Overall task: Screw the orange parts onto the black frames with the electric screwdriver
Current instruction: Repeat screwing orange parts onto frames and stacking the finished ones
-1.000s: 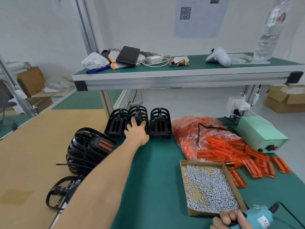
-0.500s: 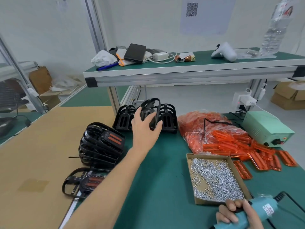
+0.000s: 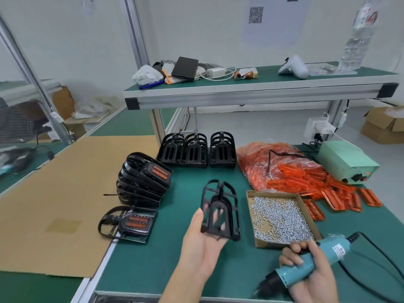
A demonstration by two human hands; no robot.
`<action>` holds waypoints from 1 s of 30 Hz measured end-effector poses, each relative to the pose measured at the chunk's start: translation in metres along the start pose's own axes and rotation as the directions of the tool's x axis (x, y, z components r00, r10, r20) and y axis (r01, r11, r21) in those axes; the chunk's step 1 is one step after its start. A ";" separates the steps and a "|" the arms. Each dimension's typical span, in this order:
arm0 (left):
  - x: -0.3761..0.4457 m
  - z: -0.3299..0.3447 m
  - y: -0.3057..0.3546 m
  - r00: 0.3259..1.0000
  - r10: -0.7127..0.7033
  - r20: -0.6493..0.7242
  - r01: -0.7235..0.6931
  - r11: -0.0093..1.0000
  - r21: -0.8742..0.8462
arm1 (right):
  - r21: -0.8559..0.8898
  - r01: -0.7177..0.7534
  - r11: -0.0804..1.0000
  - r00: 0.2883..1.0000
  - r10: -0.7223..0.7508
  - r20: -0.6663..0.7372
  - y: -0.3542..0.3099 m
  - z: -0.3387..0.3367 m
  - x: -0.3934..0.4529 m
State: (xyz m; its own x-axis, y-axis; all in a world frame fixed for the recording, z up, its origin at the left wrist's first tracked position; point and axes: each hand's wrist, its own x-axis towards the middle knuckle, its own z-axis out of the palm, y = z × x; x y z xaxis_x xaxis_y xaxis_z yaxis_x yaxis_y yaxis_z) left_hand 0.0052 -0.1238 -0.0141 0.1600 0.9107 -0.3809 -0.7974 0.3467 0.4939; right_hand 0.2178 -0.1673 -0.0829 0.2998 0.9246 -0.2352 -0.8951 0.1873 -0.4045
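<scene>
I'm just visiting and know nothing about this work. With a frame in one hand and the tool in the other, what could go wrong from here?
The left hand holds the black frame in the air, so it may slip or twist once the electric screwdriver in the right hand pushes on it. The open box of screws sits just ahead of the right hand; a careless move could scatter them. The tool's cable trails near the table edge and might snag.
</scene>
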 end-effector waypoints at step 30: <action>-0.002 -0.021 -0.028 0.777 0.500 0.383 -0.228 -0.343 0.911 | 0.007 -0.058 0.998 0.998 0.058 0.010 -0.002 0.001 -0.012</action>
State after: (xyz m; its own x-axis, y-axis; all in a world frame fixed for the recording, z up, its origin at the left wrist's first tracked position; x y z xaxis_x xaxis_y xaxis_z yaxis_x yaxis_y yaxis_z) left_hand 0.0149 -0.1401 -0.0432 -0.0513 0.9668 0.2502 0.7673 -0.1222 0.6296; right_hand 0.2155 -0.1790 -0.0787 0.2440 0.9371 -0.2495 -0.9135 0.1357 -0.3836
